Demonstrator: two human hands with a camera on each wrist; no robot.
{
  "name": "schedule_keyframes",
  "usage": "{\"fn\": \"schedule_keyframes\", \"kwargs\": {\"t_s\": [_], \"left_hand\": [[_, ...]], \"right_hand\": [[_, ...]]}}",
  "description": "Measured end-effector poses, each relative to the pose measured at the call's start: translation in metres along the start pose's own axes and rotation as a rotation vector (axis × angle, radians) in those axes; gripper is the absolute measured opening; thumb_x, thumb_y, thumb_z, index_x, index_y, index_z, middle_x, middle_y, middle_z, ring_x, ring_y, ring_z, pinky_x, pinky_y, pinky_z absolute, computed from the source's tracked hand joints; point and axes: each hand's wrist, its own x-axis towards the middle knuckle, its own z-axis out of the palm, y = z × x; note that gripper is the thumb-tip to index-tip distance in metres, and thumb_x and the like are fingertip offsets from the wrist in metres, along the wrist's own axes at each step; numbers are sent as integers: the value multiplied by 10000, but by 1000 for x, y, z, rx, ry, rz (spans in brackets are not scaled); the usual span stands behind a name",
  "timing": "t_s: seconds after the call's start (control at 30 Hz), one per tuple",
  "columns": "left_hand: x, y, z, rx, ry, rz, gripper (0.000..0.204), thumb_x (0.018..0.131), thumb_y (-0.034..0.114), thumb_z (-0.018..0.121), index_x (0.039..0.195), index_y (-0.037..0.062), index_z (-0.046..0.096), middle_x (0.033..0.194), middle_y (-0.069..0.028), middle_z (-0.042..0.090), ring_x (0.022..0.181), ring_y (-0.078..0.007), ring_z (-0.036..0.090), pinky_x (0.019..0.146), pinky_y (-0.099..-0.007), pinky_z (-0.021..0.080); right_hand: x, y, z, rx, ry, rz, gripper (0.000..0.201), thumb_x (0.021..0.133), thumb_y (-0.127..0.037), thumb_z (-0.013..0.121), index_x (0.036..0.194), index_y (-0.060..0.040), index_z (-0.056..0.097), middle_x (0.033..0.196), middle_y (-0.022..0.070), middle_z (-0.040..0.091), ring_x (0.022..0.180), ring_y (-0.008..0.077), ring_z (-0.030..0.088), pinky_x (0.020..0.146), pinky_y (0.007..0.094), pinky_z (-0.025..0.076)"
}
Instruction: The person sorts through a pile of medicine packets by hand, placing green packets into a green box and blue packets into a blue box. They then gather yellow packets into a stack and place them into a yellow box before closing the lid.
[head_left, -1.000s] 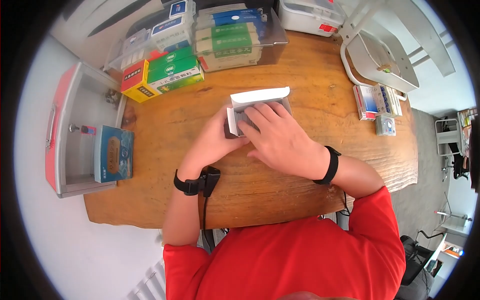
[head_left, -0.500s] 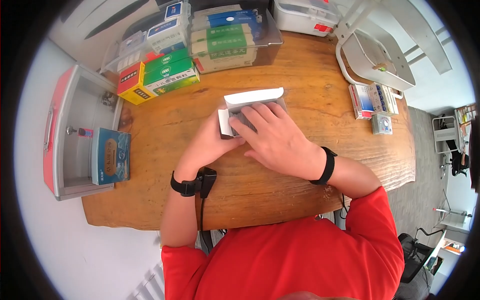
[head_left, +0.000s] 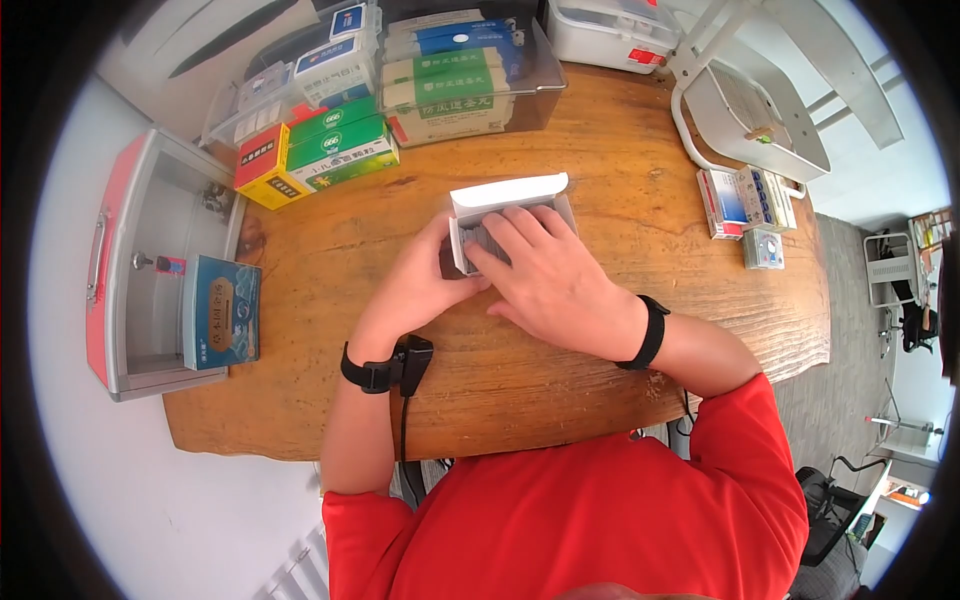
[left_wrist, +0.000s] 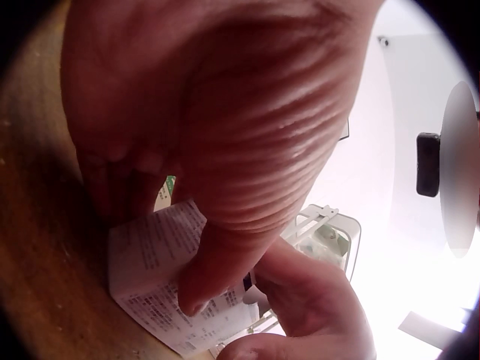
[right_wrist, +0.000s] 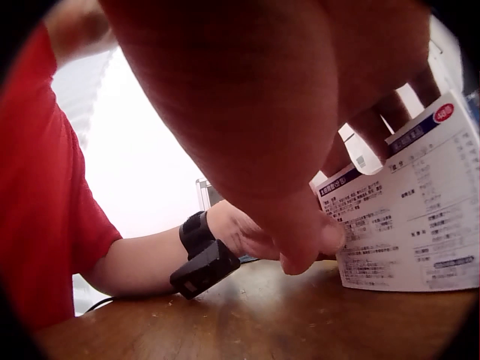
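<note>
A small printed carton (head_left: 463, 266) stands on the table with its top open and its white lid flap (head_left: 510, 192) raised at the back. In the head view my left hand (head_left: 425, 268) grips its left side, and the left wrist view shows the thumb across the printed face (left_wrist: 154, 247). My right hand (head_left: 550, 285) lies over the opening, fingers reaching down inside, their tips partly hidden. Grey contents (head_left: 478, 240) show beside the index finger. In the right wrist view the thumb (right_wrist: 300, 255) stays outside, in front of the carton's text panel (right_wrist: 405, 217).
Green and yellow boxes (head_left: 335, 155) and a clear bin (head_left: 535, 105) of packets stand at the back left. A red-lidded cabinet (head_left: 150, 290) and a blue box (head_left: 225, 310) are at the left. Small boxes (head_left: 745, 200) sit at the right beside a white metal frame (head_left: 690, 130).
The carton's left side flap leaned outward half a second ago and now stands more upright. My right fingers have stayed in the opening, my left hand around the carton. The head view shifted slightly.
</note>
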Motion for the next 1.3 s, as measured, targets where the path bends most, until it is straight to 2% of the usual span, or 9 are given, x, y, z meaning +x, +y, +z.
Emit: {"fn": "schedule_keyframes", "kwargs": {"t_s": [0.13,0.23,0.37,0.47,0.6,0.67,1.1,1.17,1.3], "left_hand": [[-2,5,-2,-9,-29,-32,695,838,60,880,1449,8,552,1320,-145,700,1221,-228,677,1050,-388,542],[-5,4,-7,-95,-73,-57,758,849,54,876,1510,19,507,1409,-112,649,1299,-220,627,1117,-389,501],[-7,2,-23,-402,-162,-56,831,869,71,864,1584,27,441,1531,-85,563,1413,-228,544,1228,-398,393],[-10,5,-36,-464,-185,-42,749,966,74,785,1624,20,432,1543,-103,574,1415,-235,559,1216,-407,421],[-5,-4,-34,-455,-153,-104,599,1031,113,723,1580,19,501,1508,-88,606,1383,-214,578,1185,-390,449],[-3,0,-25,-452,-149,-106,577,1034,102,719,1566,17,511,1490,-84,617,1373,-209,584,1171,-384,460],[-2,4,-4,-372,-30,73,490,980,-21,736,1447,36,599,1515,-102,592,1397,-212,570,1181,-387,448],[0,-4,-6,-319,-29,127,446,969,-42,728,1397,42,632,1525,-113,582,1400,-221,569,1183,-392,447],[2,-8,-13,-170,-64,203,369,936,-89,715,1277,50,699,1547,-138,556,1413,-248,562,1187,-403,444]], "right_hand": [[0,6,-12,66,35,-33,610,732,-228,918,1269,-64,680,1315,157,592,1209,353,592,1017,490,488],[-3,23,-30,202,275,-62,384,801,-201,879,1118,-42,733,1150,123,671,1107,342,629,975,449,508],[-14,58,-48,419,379,235,86,867,-64,803,917,-6,765,869,130,757,845,314,719,779,429,576],[-21,74,-58,549,220,434,83,886,-76,792,917,-1,773,874,159,769,802,312,742,732,422,590],[-22,86,-46,620,122,440,116,882,-111,804,916,-2,781,862,153,768,781,299,753,725,399,593],[-21,85,-45,571,-80,382,128,887,-94,824,952,7,780,897,130,769,828,243,742,736,358,571],[-21,79,-36,594,-18,343,170,845,-103,846,949,-3,755,859,163,763,786,313,747,722,401,580],[-24,81,-47,690,-88,386,212,838,-75,875,999,7,764,856,126,747,806,232,723,769,346,570],[-29,87,-55,708,-23,393,278,811,-63,902,1051,0,777,906,115,750,857,221,711,811,337,563]]}}
